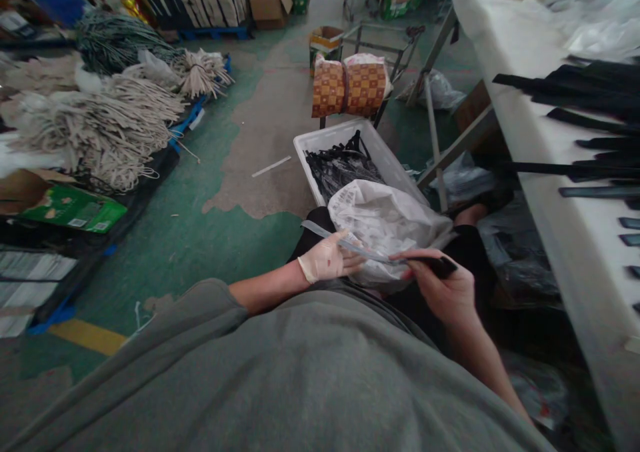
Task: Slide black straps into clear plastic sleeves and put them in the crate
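Observation:
My left hand, in a pale thin glove, is palm up with its fingers stretched out. A long, narrow translucent plastic strip lies across that palm and runs to the right. My right hand is closed in a pinch on a black strip, where the translucent strip meets it; I cannot tell how the two are joined. Below and beyond both hands, a crumpled white plastic sack rests over my lap. Past it stands a white plastic crate with many black strips in it.
At right, a white-topped table carries black strips. A patterned roll sits on a metal frame beyond the crate. Bundled beige cords lie on a pallet at left. A pale strip lies on the floor.

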### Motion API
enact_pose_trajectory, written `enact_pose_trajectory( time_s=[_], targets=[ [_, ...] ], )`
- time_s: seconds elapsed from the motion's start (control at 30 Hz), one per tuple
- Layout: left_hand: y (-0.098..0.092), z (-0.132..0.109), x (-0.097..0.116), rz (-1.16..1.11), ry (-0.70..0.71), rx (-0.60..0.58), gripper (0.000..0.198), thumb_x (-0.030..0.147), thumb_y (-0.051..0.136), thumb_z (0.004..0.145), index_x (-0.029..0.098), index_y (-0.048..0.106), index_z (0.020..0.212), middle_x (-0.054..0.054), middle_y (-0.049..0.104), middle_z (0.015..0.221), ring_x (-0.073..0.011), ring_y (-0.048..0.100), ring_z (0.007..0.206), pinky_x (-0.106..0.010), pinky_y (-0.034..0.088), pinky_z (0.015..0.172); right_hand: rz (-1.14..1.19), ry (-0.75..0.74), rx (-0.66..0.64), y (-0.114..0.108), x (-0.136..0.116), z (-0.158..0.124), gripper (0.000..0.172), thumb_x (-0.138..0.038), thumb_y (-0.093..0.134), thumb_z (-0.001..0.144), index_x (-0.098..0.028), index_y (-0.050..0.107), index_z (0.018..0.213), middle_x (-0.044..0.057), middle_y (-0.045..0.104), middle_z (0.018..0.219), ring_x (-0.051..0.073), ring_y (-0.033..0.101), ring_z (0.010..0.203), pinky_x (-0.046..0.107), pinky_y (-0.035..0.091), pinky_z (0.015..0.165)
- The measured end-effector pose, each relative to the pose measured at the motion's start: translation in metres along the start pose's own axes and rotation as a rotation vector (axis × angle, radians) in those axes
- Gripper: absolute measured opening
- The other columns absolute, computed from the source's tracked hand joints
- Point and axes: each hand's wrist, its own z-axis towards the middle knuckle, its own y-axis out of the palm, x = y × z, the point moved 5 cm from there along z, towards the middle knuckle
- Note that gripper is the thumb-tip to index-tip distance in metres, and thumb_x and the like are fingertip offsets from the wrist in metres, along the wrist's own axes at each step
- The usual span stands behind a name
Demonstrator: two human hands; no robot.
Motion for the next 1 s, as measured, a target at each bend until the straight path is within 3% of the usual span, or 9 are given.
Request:
enact_pose_trajectory(
  time_s=[0.1, 0.17, 0.27, 0.33, 0.43, 0.57, 0.7, 0.9, 1.0],
  targets=[
    [-0.039, 0.001, 0.055, -0.19, 0.3, 0.284, 0.04, 0.045, 0.046, 0.096, 0.009, 0.063, 0.097, -0.009, 0.07, 0.074, -0.0178, 0.069, 0.067, -0.031, 0.054, 0.069, 0.089, -0.002, -0.042, -0.038, -0.008, -0.02, 0.015, -0.039, 0.064, 0.084, -0.027, 0.072, 0.081, 0.004, 0.072, 0.076, 0.017, 0.059, 0.055, 0.031, 0.048, 0.05],
    [-0.054, -0.003, 0.088, -0.281, 0.485, 0.407, 0.034, 0.039, 0.043, 0.098, 0.01, 0.061, 0.098, -0.005, 0.068, 0.068, -0.0136, 0.067, 0.06, -0.027, 0.053, 0.065, 0.109, 0.003, -0.096, -0.054, -0.011, -0.03, 0.015, -0.04, 0.065, 0.083, -0.028, 0.073, 0.079, 0.005, 0.073, 0.076, 0.018, 0.06, 0.055, 0.032, 0.05, 0.051],
    [-0.045, -0.006, 0.115, -0.221, 0.667, 0.374, 0.025, 0.029, 0.041, 0.1, 0.015, 0.061, 0.102, -0.002, 0.068, 0.072, -0.0101, 0.066, 0.059, -0.021, 0.051, 0.061, 0.094, 0.083, -0.212, -0.05, -0.006, -0.034, 0.02, -0.043, 0.065, 0.083, -0.026, 0.074, 0.078, 0.006, 0.073, 0.077, 0.018, 0.061, 0.055, 0.031, 0.052, 0.051],
    [-0.022, 0.0, 0.109, -0.015, 0.648, 0.246, 0.021, 0.028, 0.047, 0.098, 0.018, 0.063, 0.106, -0.003, 0.07, 0.078, -0.0106, 0.066, 0.061, -0.02, 0.048, 0.057, 0.116, 0.148, -0.256, -0.036, -0.001, -0.029, 0.025, -0.045, 0.064, 0.084, -0.023, 0.075, 0.082, 0.008, 0.075, 0.083, 0.017, 0.061, 0.054, 0.03, 0.052, 0.052],
    [0.013, 0.012, 0.075, 0.356, 0.528, 0.049, 0.025, 0.032, 0.06, 0.09, 0.016, 0.065, 0.108, -0.006, 0.072, 0.082, -0.0122, 0.066, 0.063, -0.019, 0.045, 0.053, 0.239, 0.193, -0.195, -0.021, 0.004, -0.008, 0.03, -0.048, 0.063, 0.084, -0.021, 0.073, 0.086, 0.009, 0.072, 0.113, 0.011, 0.057, 0.052, 0.027, 0.048, 0.048],
    [0.036, 0.02, 0.027, 0.716, 0.369, -0.147, 0.04, 0.041, 0.07, 0.081, 0.013, 0.068, 0.11, -0.012, 0.074, 0.089, -0.016, 0.068, 0.069, -0.022, 0.045, 0.058, 0.34, 0.159, -0.06, -0.027, 0.006, 0.023, 0.035, -0.052, 0.063, 0.082, -0.019, 0.073, 0.087, 0.006, 0.062, 0.133, 0.005, 0.051, 0.049, 0.022, 0.045, 0.043],
    [0.04, 0.022, -0.001, 0.92, 0.189, -0.203, 0.037, 0.04, 0.071, 0.08, 0.015, 0.072, 0.107, -0.011, 0.074, 0.087, -0.0178, 0.067, 0.07, -0.025, 0.045, 0.064, 0.422, 0.075, -0.028, -0.042, 0.008, 0.04, 0.037, -0.052, 0.064, 0.081, -0.017, 0.074, 0.091, 0.007, 0.063, 0.131, 0.001, 0.039, 0.045, 0.024, 0.052, 0.051],
    [0.047, 0.016, -0.014, 1.101, 0.108, -0.257, 0.024, 0.035, 0.073, 0.078, 0.018, 0.075, 0.094, -0.007, 0.072, 0.087, -0.0191, 0.065, 0.078, -0.027, 0.047, 0.078, 0.527, 0.002, -0.026, -0.05, 0.011, 0.045, 0.035, -0.051, 0.067, 0.08, -0.019, 0.075, 0.091, 0.009, 0.069, 0.119, 0.013, 0.061, 0.076, 0.023, 0.054, 0.056],
    [0.063, 0.013, -0.009, 1.114, 0.203, -0.269, 0.034, 0.036, 0.078, 0.073, 0.018, 0.074, 0.102, -0.007, 0.072, 0.096, -0.0227, 0.064, 0.093, -0.028, 0.047, 0.085, 0.466, 0.004, -0.069, -0.039, -0.002, 0.041, 0.037, -0.052, 0.066, 0.08, -0.018, 0.075, 0.091, 0.008, 0.072, 0.106, 0.016, 0.064, 0.078, 0.022, 0.053, 0.054]
  ],
)
